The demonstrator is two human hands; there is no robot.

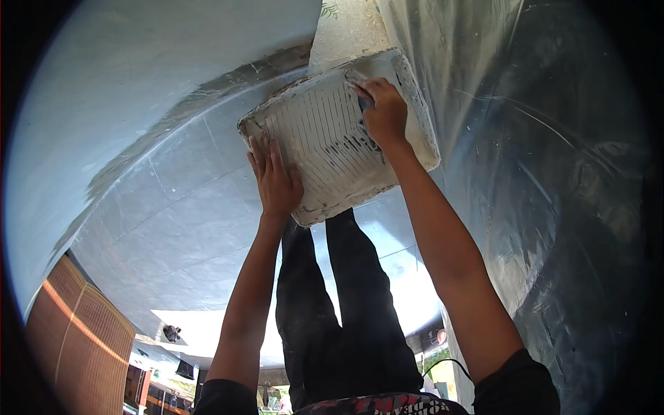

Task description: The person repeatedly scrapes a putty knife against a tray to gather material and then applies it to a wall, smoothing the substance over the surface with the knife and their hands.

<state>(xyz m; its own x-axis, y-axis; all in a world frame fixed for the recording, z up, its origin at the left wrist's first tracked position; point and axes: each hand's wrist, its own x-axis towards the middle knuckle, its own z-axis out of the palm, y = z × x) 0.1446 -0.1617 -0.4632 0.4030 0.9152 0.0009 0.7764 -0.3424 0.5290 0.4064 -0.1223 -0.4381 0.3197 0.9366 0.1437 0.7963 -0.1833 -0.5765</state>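
A ribbed paint tray (311, 131), coated in pale dried paint with dark patches, is in front of me above my legs. My left hand (274, 176) lies with its fingers spread on the tray's left end. Near the upper right of the tray, my right hand (384, 111) is closed around the handle of a tool. The tool's thin end (355, 76) touches the tray's surface; most of its handle is hidden by my fingers.
Plastic sheeting (512, 138) hangs along the right side. A curved pale wall (138, 83) rises at the left above the grey tiled floor (187, 228). A brown woven blind (83, 332) is at the lower left. My legs (346, 311) are in dark trousers.
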